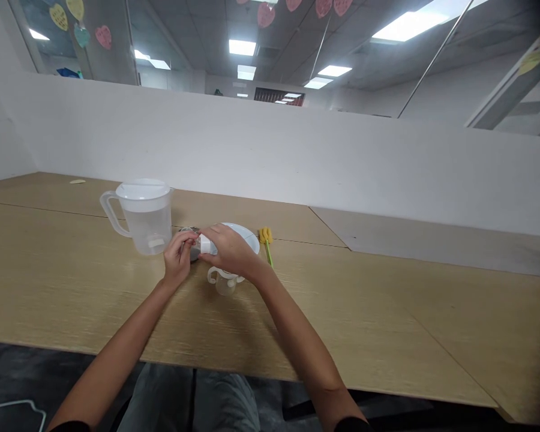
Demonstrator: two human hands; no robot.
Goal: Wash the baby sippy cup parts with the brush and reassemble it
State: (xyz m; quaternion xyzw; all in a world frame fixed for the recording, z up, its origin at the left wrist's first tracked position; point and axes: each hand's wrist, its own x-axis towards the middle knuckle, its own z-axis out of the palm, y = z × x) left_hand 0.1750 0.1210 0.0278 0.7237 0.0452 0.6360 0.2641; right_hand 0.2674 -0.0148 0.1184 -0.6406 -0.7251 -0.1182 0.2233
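My right hand (227, 247) is closed round the white cap of a small container (206, 243), held sideways above the table. The fingers of my left hand (178, 255) pinch at the clear left end of the same container. Just below my right hand stands a small clear cup (225, 283) with handles and a white rim. A white plate (251, 239) lies behind my right hand, partly covered by it. Behind my fingers is a dark round object (194, 253), mostly hidden.
A large clear pitcher (147, 223) with a white lid stands to the left of my hands. A yellow flower-shaped item (265, 236) with a green stem lies right of the plate. A small pale piece (77, 181) rests at the back left of the wooden table (378, 312).
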